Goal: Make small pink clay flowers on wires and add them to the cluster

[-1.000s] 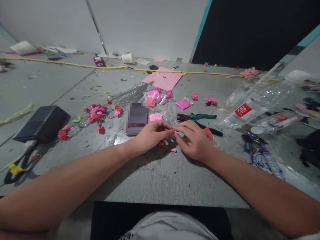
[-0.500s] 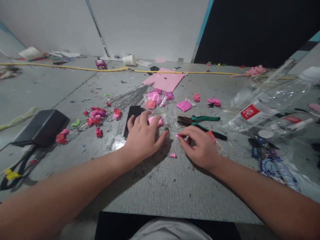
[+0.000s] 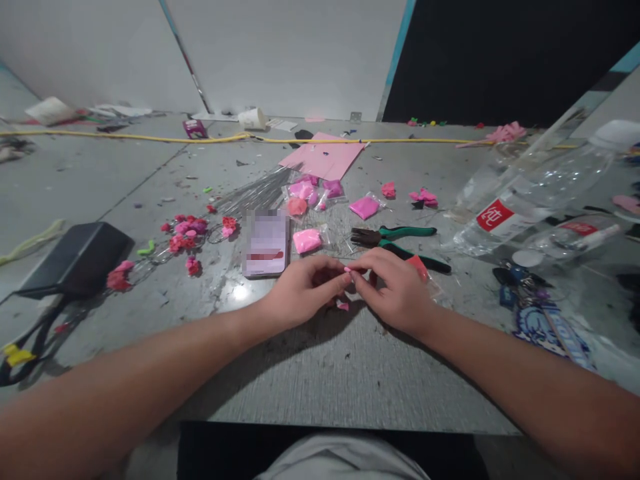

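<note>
A tiny pink piece (image 3: 347, 269) is pinched between the fingertips of my left hand (image 3: 307, 292) and my right hand (image 3: 395, 287), which meet near the middle of the table. Just below the fingertips another small pink piece (image 3: 343, 307) lies on the table. Above my left hand are a phone (image 3: 265, 243) with its screen lit and a clear packet of pink clay (image 3: 307, 241). Pliers with green and black handles (image 3: 407, 232) rest above my right hand, and a red packet (image 3: 418, 268) lies just behind it.
Thin wires (image 3: 263, 191), pink sheet (image 3: 325, 157) and clay packets (image 3: 364, 207) lie farther back. Red and pink flower-like pieces (image 3: 187, 230) and a black box (image 3: 80, 257) are left. Plastic bottles (image 3: 540, 193) and keys (image 3: 523, 280) are right. A yellow cable (image 3: 200, 139) crosses behind.
My left hand has come off the phone and moved right and nearer, meeting my right hand at the pink piece. The phone's screen, dark before, is now lit. The view has shifted slightly.
</note>
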The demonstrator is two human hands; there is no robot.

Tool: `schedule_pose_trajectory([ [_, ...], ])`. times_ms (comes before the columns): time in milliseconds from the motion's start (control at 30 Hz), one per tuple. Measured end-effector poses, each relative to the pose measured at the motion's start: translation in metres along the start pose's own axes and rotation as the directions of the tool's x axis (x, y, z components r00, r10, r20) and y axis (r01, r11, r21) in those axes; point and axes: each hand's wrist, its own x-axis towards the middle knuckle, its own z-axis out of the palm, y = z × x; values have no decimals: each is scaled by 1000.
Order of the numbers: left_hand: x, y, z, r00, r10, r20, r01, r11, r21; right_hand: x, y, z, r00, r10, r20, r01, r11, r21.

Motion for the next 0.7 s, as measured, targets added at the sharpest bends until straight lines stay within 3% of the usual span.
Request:
schedule_pose_trajectory([
  [167, 3, -5, 1, 997, -39, -68, 34, 996, -77, 0, 0, 0, 1000, -11, 13, 12, 1000, -18],
  [400, 5, -3, -3, 998, -31, 62, 41, 986, -164, 0, -2, 0, 999, -45, 23, 45, 999, 11],
  [700, 5, -1, -4, 998, -14, 64, 23, 990, -137, -1, -4, -3, 999, -17, 46, 16, 1000, 24],
])
